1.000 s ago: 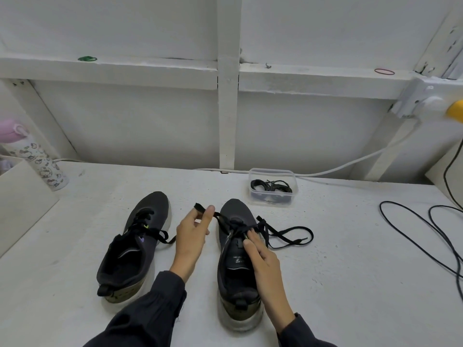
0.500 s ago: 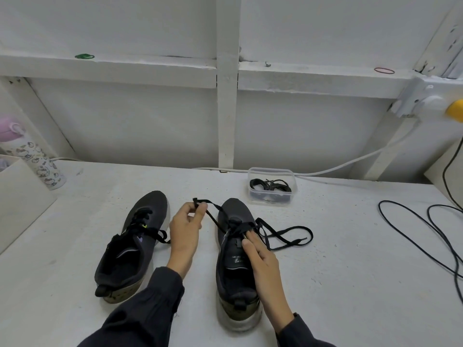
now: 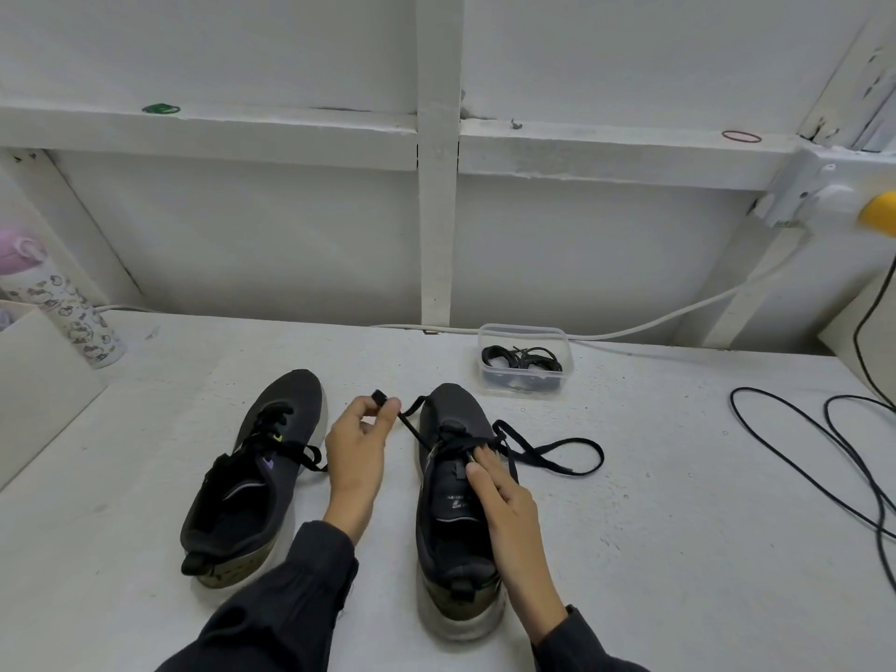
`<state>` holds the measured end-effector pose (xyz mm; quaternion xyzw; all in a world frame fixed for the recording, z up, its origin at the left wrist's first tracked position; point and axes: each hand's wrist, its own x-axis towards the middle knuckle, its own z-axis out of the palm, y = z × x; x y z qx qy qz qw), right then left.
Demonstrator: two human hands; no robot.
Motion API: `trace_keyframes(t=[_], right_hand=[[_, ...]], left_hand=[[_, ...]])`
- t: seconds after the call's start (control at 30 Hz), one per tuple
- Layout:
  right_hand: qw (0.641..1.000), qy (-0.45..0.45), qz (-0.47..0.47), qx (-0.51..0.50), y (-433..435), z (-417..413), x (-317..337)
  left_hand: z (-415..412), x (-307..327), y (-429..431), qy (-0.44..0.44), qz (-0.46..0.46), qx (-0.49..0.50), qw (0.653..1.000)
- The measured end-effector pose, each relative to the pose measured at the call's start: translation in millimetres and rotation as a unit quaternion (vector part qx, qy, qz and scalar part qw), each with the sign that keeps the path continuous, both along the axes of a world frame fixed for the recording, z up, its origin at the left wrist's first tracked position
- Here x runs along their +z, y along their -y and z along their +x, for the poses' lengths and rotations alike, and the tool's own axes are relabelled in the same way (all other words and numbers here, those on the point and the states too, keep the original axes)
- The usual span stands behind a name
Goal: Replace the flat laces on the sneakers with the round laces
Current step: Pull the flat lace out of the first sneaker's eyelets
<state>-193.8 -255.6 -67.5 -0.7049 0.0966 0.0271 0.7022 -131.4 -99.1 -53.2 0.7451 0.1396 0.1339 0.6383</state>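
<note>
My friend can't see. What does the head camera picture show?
A person's left hand pinches a flat black lace from a sneaker that the right hand rests on. A second sneaker lies beside it; a clear tub holds black laces.

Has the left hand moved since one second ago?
Yes. The left hand shifted slightly left, away from the right sneaker, pulling the flat lace.

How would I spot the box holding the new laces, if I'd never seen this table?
Find the white upright post on the back wall. Just right of its foot, on the white table, beyond the toe of the right-hand sneaker, stands a small tub. It is the only see-through thing there, with coiled black laces inside.
</note>
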Motion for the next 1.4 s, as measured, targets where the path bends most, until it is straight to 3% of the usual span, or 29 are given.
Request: trace_keyframes(t=[0.3, 0.4, 0.5, 0.57, 0.77, 0.87, 0.97, 1.1, 1.3, 1.4], right_hand=[[1.000, 0.004, 0.002, 0.004, 0.0, 2.1, -0.2], [1.000, 0.000, 0.009, 0.004, 0.6, 1.9, -0.6], [1.000, -0.001, 0.009, 0.005, 0.7, 1.7, -1.5], [1.000, -0.002, 0.008, 0.002, 0.7, 1.3, -1.7], [1.000, 0.001, 0.008, -0.001, 0.4, 1.6, -1.0], [1.000, 0.003, 0.010, 0.002, -0.2, 2.0, 0.0], [1.000, 0.003, 0.016, 0.003, 0.9, 1.5, -0.7], [1.000, 0.003, 0.013, 0.007, 0.3, 0.8, -1.0], [1.000, 0.002, 0.018, -0.001, 0.0, 0.7, 0.0], [1.000, 0.001, 0.023, -0.003, -0.1, 0.8, 0.8]], left_hand=[[-18.3, -17.8, 13.2, -0.060, 0.037, -0.136, 0.988], [-10.9, -8.4, 6.5, -0.036, 0.044, -0.078, 0.995], [-3.2, 6.0, -0.1, 0.007, -0.005, 0.028, 1.000], [-4.4, 8.4, 1.9, 0.019, -0.007, 0.036, 0.999], [-16.0, -10.1, 9.4, -0.050, 0.006, -0.087, 0.995], [-17.9, -17.3, 11.7, -0.056, 0.057, -0.129, 0.988], [-5.7, -9.9, 4.0, -0.020, 0.107, -0.068, 0.992], [7.6, 10.2, -7.9, 0.033, 0.040, 0.031, 0.998], [-11.5, 0.4, 10.0, -0.039, 0.004, -0.081, 0.996], [-19.4, -16.2, 14.6, -0.070, 0.035, -0.135, 0.988]])
